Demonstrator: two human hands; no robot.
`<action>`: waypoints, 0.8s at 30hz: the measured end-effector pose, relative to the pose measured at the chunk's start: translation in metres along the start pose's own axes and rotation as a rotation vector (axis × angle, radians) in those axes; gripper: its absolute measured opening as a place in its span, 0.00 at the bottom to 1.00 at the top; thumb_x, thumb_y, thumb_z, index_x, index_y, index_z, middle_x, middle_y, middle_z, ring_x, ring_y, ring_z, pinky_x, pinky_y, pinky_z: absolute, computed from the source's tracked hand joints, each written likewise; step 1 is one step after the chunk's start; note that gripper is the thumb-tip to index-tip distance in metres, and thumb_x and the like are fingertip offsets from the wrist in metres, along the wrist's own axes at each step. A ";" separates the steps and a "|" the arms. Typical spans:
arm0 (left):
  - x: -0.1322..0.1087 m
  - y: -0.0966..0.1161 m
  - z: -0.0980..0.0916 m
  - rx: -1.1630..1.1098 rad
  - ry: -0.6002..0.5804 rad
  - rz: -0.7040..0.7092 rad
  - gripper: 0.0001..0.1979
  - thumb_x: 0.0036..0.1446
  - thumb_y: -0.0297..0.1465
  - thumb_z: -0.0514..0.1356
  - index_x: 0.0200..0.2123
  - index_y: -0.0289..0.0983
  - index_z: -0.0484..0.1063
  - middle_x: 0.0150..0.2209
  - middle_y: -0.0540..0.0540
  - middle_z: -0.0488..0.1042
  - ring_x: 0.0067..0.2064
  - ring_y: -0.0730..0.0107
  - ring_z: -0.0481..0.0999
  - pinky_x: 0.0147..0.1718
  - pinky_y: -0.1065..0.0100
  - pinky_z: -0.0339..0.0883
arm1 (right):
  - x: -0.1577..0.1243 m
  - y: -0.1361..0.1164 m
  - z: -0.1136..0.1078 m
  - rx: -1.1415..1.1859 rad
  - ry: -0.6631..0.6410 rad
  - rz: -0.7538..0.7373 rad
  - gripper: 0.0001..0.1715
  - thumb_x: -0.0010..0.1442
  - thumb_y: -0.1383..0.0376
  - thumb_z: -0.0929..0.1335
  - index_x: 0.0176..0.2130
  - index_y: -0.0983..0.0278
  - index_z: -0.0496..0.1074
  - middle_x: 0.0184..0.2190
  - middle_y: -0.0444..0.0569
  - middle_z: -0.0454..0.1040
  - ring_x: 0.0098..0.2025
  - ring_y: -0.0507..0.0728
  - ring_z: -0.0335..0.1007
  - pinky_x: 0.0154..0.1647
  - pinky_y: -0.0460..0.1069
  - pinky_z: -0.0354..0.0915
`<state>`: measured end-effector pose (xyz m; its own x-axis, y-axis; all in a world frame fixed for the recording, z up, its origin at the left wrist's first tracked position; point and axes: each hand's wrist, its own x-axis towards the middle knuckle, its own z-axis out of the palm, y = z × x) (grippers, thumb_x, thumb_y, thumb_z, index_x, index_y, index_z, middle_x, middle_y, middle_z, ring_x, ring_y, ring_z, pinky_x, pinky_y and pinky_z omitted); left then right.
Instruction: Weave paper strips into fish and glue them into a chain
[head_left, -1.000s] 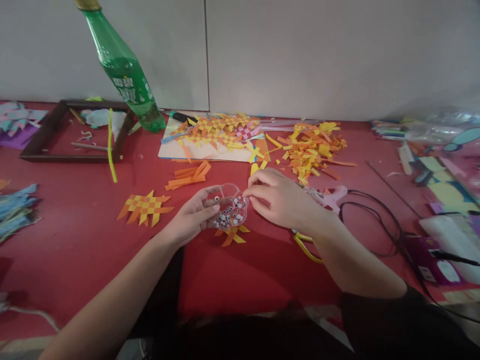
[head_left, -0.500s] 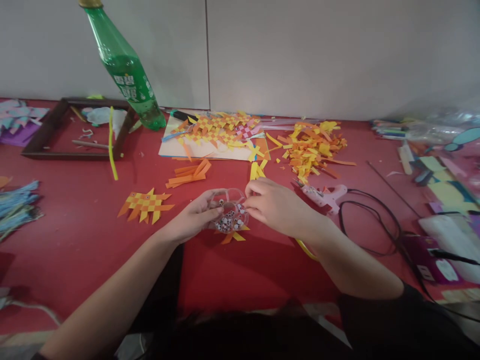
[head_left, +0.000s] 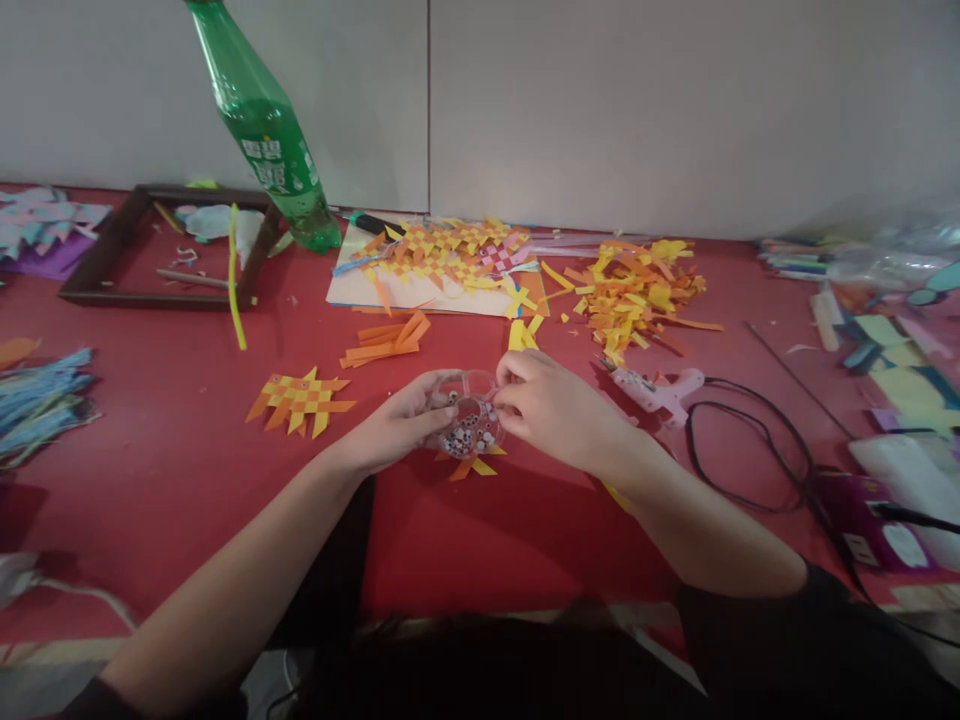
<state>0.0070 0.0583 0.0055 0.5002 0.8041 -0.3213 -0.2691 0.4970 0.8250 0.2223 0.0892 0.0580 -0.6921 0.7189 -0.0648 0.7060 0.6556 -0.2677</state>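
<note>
A clear round plastic box of small googly eyes sits in my left hand, thumb along its near rim and fingers round its left side. My right hand is at the box's right edge with fingertips pinched together; whatever is between them is hidden. Partly covered by the box, a woven orange and yellow paper piece lies on the red table. To the left rests a woven paper fish with an eye on it. Orange paper strips and yellow strips lie beyond my hands.
A green bottle stands at the back beside a dark wooden frame. Woven fish and a heap of paper scraps lie farther back. A pink glue gun and its cord are right; blue strips left.
The whole view has shifted slightly, so things appear a little farther right. My left hand still has the box, and my right fingers stay at its edge.
</note>
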 end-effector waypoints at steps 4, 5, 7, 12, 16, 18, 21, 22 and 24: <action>0.000 -0.002 -0.001 -0.001 -0.012 0.015 0.23 0.58 0.32 0.65 0.57 0.42 0.66 0.56 0.40 0.73 0.48 0.61 0.79 0.39 0.67 0.74 | 0.001 -0.002 0.004 -0.003 -0.004 0.047 0.09 0.58 0.72 0.68 0.27 0.66 0.74 0.37 0.52 0.69 0.39 0.56 0.64 0.39 0.51 0.63; 0.000 -0.002 -0.001 0.006 -0.010 0.014 0.23 0.59 0.32 0.64 0.57 0.41 0.66 0.57 0.39 0.73 0.48 0.60 0.79 0.38 0.67 0.74 | 0.001 -0.003 0.004 -0.005 0.001 0.052 0.08 0.58 0.72 0.68 0.27 0.66 0.74 0.37 0.52 0.69 0.39 0.56 0.64 0.39 0.51 0.63; -0.001 -0.001 0.000 0.011 0.000 0.004 0.24 0.59 0.33 0.64 0.58 0.41 0.64 0.57 0.37 0.73 0.48 0.59 0.79 0.37 0.66 0.74 | 0.001 -0.002 0.004 -0.008 0.021 0.051 0.08 0.58 0.72 0.68 0.27 0.66 0.74 0.37 0.51 0.69 0.39 0.56 0.64 0.38 0.50 0.62; 0.001 0.000 0.002 -0.053 0.098 -0.014 0.26 0.57 0.33 0.65 0.58 0.41 0.63 0.56 0.37 0.73 0.50 0.54 0.77 0.39 0.60 0.76 | -0.001 0.002 -0.003 0.045 0.156 -0.007 0.08 0.58 0.72 0.67 0.28 0.65 0.73 0.35 0.50 0.67 0.39 0.55 0.64 0.40 0.50 0.62; 0.004 0.004 0.002 -0.132 0.285 0.102 0.24 0.57 0.31 0.64 0.55 0.40 0.64 0.53 0.39 0.74 0.48 0.58 0.77 0.39 0.62 0.76 | -0.002 0.004 -0.007 0.096 0.214 -0.083 0.09 0.59 0.72 0.66 0.28 0.64 0.72 0.35 0.49 0.67 0.39 0.55 0.64 0.43 0.50 0.63; 0.005 0.007 0.002 -0.171 0.385 0.165 0.22 0.56 0.29 0.64 0.54 0.40 0.65 0.50 0.41 0.75 0.48 0.60 0.77 0.39 0.63 0.76 | -0.001 0.003 -0.005 0.105 0.179 -0.092 0.10 0.59 0.72 0.66 0.27 0.64 0.72 0.35 0.49 0.67 0.38 0.55 0.64 0.42 0.50 0.63; 0.006 0.010 0.002 -0.208 0.461 0.213 0.22 0.54 0.28 0.65 0.51 0.39 0.66 0.48 0.43 0.76 0.48 0.61 0.77 0.41 0.62 0.76 | 0.001 0.002 0.002 0.131 0.114 -0.088 0.09 0.58 0.72 0.66 0.27 0.65 0.72 0.37 0.50 0.68 0.38 0.55 0.64 0.40 0.50 0.63; 0.006 0.011 0.001 -0.212 0.462 0.213 0.22 0.53 0.28 0.66 0.51 0.39 0.66 0.48 0.44 0.76 0.47 0.62 0.77 0.41 0.61 0.75 | 0.002 0.002 0.003 0.145 0.109 -0.088 0.09 0.58 0.72 0.66 0.28 0.65 0.72 0.37 0.51 0.69 0.38 0.55 0.65 0.40 0.50 0.63; 0.006 0.011 0.001 -0.217 0.463 0.208 0.23 0.52 0.29 0.67 0.51 0.39 0.65 0.48 0.44 0.76 0.46 0.63 0.77 0.41 0.61 0.75 | 0.004 0.004 0.005 0.171 0.125 -0.083 0.08 0.58 0.71 0.66 0.29 0.65 0.72 0.37 0.51 0.70 0.39 0.55 0.66 0.42 0.50 0.63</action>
<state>0.0082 0.0686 0.0128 0.0171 0.9274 -0.3736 -0.5113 0.3292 0.7939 0.2221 0.0939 0.0522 -0.7156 0.6938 0.0808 0.6041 0.6728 -0.4271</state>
